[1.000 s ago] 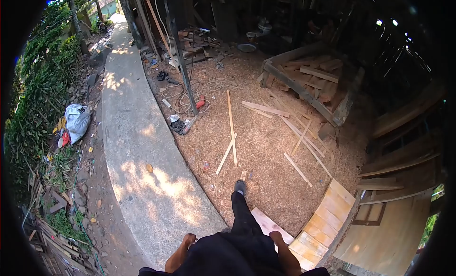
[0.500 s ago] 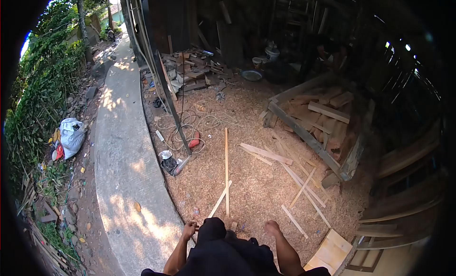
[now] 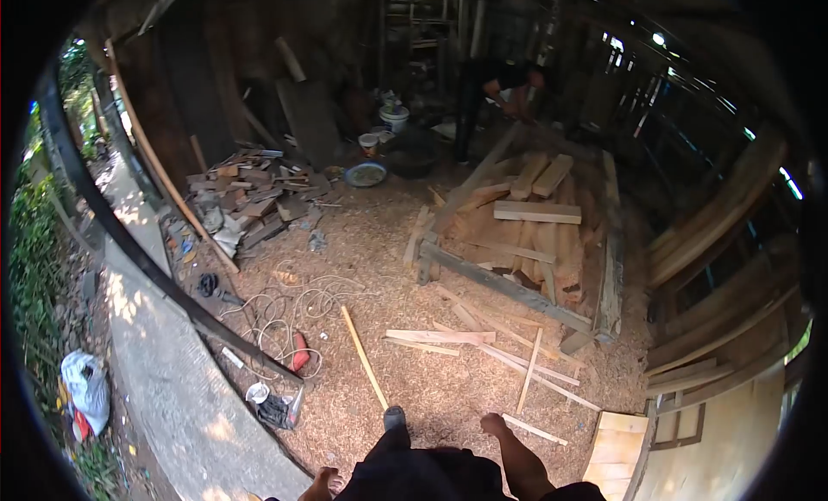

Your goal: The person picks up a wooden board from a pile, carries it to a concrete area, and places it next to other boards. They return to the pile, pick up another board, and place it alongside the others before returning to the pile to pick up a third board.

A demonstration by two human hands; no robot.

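Note:
My left hand (image 3: 326, 480) hangs low by my left side, its fingers loosely apart, with nothing seen in it. On the other side my right hand (image 3: 493, 424) is held out in front of my body, its fingers curled in and nothing showing in them. Just beyond it on the sawdust lies a short pale wooden strip (image 3: 535, 429), apart from the hand. A long thin strip (image 3: 365, 356) points toward my dark shoe (image 3: 394, 417). Several more pale strips (image 3: 440, 336) lie crossed on the ground ahead.
A heavy timber frame (image 3: 509, 287) surrounds stacked wood blocks; another person (image 3: 496, 91) bends behind it. A dark leaning post (image 3: 155, 272) crosses the left. Cable loops (image 3: 285, 316), a red tool (image 3: 300, 353) and scrap wood (image 3: 259, 191) lie on the ground. Wooden panels (image 3: 619, 449) stand right.
My view has swung right and moved forward into the sawdust area. My shoe now shows ahead of my body. Both hands remain without anything visible in them.

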